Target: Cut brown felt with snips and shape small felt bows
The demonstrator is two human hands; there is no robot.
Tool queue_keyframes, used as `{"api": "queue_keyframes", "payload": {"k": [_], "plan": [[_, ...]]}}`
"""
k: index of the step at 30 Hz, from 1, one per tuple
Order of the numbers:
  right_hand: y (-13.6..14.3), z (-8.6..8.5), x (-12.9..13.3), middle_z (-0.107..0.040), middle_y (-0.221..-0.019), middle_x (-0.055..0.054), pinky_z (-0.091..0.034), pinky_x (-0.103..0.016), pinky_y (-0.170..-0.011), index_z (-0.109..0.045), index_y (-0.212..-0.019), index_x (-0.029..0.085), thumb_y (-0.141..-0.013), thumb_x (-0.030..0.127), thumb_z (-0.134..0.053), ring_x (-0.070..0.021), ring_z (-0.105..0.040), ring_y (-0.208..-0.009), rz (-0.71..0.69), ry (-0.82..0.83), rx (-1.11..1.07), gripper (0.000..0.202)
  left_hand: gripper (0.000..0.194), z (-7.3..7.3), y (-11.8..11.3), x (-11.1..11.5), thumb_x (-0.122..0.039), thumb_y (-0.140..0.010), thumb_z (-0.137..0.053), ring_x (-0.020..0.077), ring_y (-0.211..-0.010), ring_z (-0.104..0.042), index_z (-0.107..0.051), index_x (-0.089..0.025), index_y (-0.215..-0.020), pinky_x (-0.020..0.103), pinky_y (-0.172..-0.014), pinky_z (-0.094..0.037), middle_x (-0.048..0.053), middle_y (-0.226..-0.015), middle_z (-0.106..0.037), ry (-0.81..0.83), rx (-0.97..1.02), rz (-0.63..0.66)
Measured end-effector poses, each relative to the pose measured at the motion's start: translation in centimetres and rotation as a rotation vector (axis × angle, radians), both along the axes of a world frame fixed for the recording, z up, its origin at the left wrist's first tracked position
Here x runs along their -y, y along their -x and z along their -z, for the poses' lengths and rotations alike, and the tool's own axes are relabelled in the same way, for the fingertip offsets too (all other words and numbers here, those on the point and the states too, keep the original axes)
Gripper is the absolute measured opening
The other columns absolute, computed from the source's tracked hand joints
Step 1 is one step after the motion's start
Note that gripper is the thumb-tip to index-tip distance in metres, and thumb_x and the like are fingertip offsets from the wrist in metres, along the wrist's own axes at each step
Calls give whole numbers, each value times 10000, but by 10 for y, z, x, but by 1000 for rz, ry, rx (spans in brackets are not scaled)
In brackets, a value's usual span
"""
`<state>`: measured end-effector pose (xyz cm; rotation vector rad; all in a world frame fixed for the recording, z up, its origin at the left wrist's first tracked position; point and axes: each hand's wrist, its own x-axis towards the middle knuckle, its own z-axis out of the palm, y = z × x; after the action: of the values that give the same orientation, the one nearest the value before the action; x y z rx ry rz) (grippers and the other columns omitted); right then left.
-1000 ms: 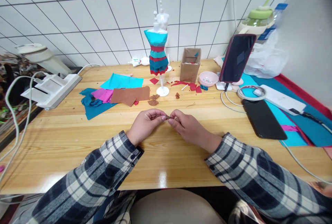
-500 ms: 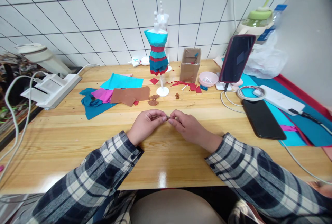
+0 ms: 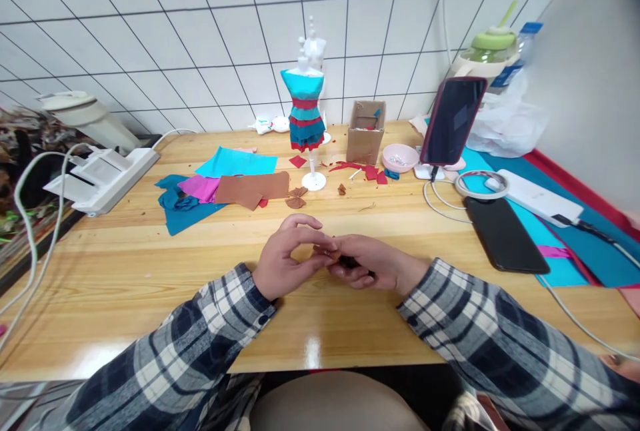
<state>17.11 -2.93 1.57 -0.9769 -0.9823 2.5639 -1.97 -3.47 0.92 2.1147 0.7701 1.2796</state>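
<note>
Centrally, hands (image 3: 330, 259) amid bare table (image 3: 125, 271).

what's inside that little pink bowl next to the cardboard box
The pink bowl holds a small heap of pale, shiny bits, too small to identify. Its near wall hides the bottom. It sits between the cardboard box and the propped-up phone.

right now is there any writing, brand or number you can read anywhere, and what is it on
None can be read.
Blue-labelled bottle: the label shows no legible print, too small and blurred.
Propped phone and flat phone: screens dark, no text.
Cardboard box: no print visible.
Small brown piece between left hand and right hand: bare.
</note>
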Motion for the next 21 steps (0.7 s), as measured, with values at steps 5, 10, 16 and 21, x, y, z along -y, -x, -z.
{"api": "queue_keyframes", "payload": {"k": [5, 10, 16, 21], "plan": [[-3, 4, -3, -438, -544, 72, -141, -99, -284, -494, -756, 163, -864, 380, -544, 0, -185, -340, -15, 120, -176, 248, 202, -9, -5, 3, -136, -762, -707, 193, -945, -560, -678, -235, -936, 326, -857, -480, 23, -785, -736, -120, -77, 78], [-8, 9, -5, -447, -539, 83, -156, -99, -288, -513, -758, 157, -779, 352, -682, 5, -208, -346, 56, 36, -211, 259, 242, -11, -4, 3, -206, -750, -731, 209, -960, -568, -671, -234, -983, 344, -874, -467, 35, -847, -734, -173, -93, 215], [-1, 11, -4, -383, -493, 116, -185, -124, -289, -516, -821, 196, -748, 372, -703, -18, -230, -344, 464, -291, 14, 267, 328, 0, 0, 0, -374, -810, -640, 216, -937, -571, -616, -205, -1090, 373, -843, -464, 85, -1015, -620, 105, 15, -68], [7, 19, -2, -481, -562, 82, -322, -157, -318, -575, -829, 183, -757, 403, -675, -35, -351, -376, 629, -576, 151, 252, 245, 5, -11, -4, -404, -823, -619, 204, -881, -603, -625, -178, -918, 334, -801, -466, 63, -917, -661, 408, -200, -138]]}}
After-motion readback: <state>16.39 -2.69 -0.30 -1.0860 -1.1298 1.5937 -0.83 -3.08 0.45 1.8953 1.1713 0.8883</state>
